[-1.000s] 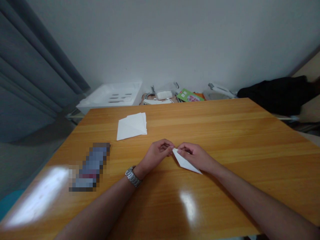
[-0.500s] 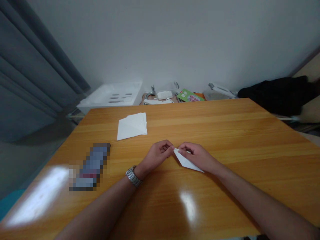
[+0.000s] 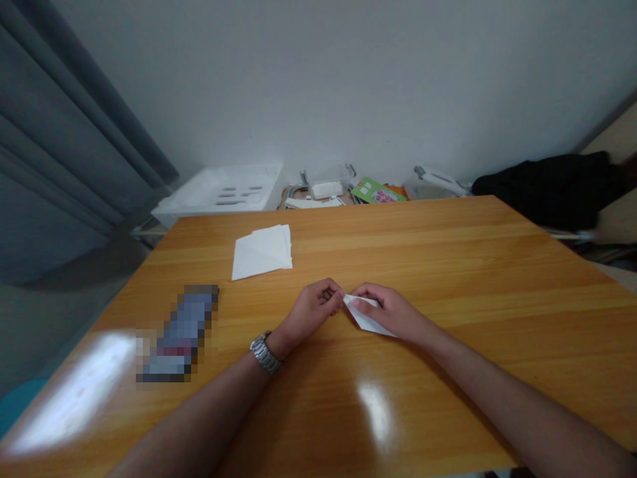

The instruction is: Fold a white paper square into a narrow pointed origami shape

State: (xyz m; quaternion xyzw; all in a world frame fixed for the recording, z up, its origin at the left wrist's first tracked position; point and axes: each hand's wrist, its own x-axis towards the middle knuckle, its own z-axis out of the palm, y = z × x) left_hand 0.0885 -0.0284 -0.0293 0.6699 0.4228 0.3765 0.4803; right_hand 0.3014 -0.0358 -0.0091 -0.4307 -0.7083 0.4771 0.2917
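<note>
A small folded sheet of white paper (image 3: 368, 323) is held between my hands, low over the wooden table (image 3: 308, 405). My left hand (image 3: 318, 303), with a metal watch (image 3: 266, 352) on its wrist, pinches the paper's pointed left tip between thumb and fingers. From the right, my right hand (image 3: 391, 307) grips the paper with its thumb lying on top. The right hand's other fingers are mostly hidden behind the paper and the thumb. Part of the paper's right end is covered by this hand.
Several white paper sheets (image 3: 262, 252) lie stacked at the back left. A pixelated, phone-like object (image 3: 184, 332) rests on the left. Beyond the far edge stand a white foam tray (image 3: 223, 189), a green booklet (image 3: 375, 191) and black cloth (image 3: 547, 189).
My right thumb has slid slightly left along the paper, and the right hand now covers more of its right end. My left hand has barely shifted.
</note>
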